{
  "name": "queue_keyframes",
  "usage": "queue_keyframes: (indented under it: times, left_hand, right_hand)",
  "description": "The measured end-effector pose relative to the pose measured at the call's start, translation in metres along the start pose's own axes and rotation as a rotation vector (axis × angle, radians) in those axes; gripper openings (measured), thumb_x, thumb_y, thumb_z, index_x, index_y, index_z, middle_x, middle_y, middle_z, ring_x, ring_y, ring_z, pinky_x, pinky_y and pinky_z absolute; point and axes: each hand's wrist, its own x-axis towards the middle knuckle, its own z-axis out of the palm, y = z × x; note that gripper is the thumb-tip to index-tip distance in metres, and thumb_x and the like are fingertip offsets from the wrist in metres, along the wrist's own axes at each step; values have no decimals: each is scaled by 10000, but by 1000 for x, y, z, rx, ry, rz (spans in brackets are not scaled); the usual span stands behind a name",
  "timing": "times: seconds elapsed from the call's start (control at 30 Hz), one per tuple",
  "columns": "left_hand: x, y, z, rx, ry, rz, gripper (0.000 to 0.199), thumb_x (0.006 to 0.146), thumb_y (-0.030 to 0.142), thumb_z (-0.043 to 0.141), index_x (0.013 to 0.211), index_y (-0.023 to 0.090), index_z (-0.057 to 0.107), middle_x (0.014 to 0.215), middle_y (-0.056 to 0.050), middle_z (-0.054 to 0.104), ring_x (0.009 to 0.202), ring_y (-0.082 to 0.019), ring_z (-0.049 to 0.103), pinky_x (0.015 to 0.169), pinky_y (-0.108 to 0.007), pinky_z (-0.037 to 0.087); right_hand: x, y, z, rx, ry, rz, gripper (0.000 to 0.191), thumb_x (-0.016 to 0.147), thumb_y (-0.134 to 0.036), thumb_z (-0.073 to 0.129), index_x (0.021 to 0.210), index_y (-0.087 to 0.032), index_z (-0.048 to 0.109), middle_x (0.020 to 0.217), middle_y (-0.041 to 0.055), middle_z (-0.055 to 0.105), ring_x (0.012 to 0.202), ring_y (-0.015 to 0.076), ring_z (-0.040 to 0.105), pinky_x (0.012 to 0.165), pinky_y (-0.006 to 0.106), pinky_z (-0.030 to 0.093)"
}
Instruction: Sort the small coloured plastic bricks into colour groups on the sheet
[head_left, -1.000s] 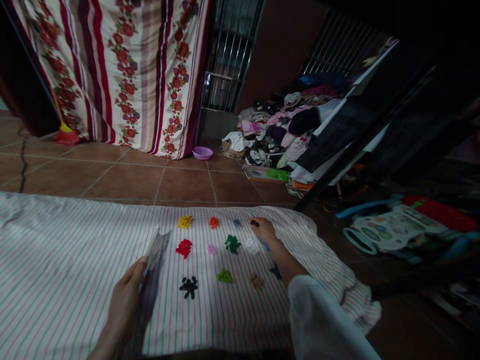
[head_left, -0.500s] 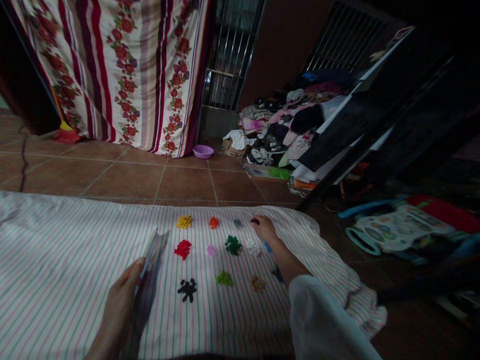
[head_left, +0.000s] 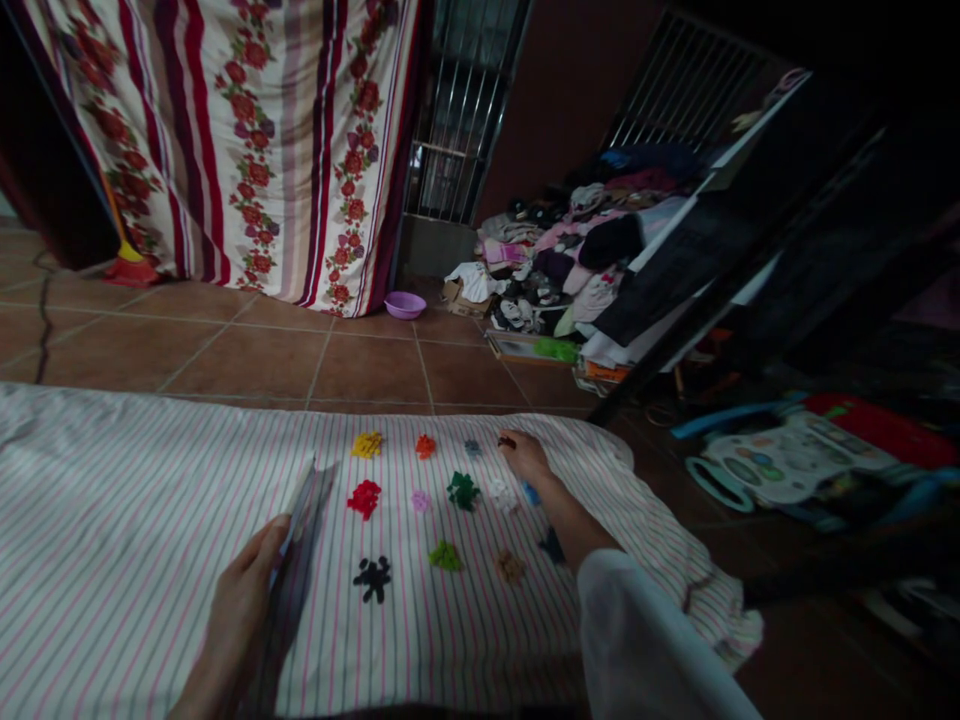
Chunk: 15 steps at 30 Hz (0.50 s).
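My left hand grips a thin flat board, held on edge above the striped cloth. At the far right of the sorted piles, my right hand has its fingers closed at a dark brown pile of small pieces; whether a piece is pinched cannot be made out. Close by lie grey pieces, white pieces and blue pieces. Further left are orange, yellow, red and dark green pieces. Black pieces lie nearer me. My right forearm partly covers a dark pile.
Beyond the cloth's far edge is a tiled floor with a purple basin. A heap of clothes lies behind, at right. A floral curtain hangs at left. A baby walker-like toy stands on the right.
The view has shifted slightly. My right hand stays at the dark brown pile, and my left hand keeps the flat board in the same place.
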Motion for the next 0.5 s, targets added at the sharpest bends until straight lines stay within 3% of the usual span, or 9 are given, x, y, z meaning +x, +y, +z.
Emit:
queue_keyframes:
  times: [0.23,0.33,0.5]
  left_hand:
    - [-2,1,-1,23,8,61,292,715,417,591,863,186,690,1133,-100,692,1243,-314,532,1088,-444,397]
    - [2,-7,-4,32,8,122,294,709,439,607,853,199,696,1058,-93,711,1226,-327,543,1054,-446,435]
    - [2,-15,-12,42,1,132,382,731,469,592,939,167,697,1067,-102,701,1246,-309,527,1091,-435,390]
  right_hand:
    - [-27,18,-31,-5,91,109,373,828,-130,498,1153,-145,680,1217,109,662,1152,207,599,1018,285,420]
    - [-54,33,-47,16,90,176,359,815,-127,491,1102,-161,704,1167,86,687,1102,194,627,989,267,438]
    - [-106,57,-69,46,62,252,333,789,-118,479,976,-185,746,1057,62,731,1012,191,666,917,268,479]
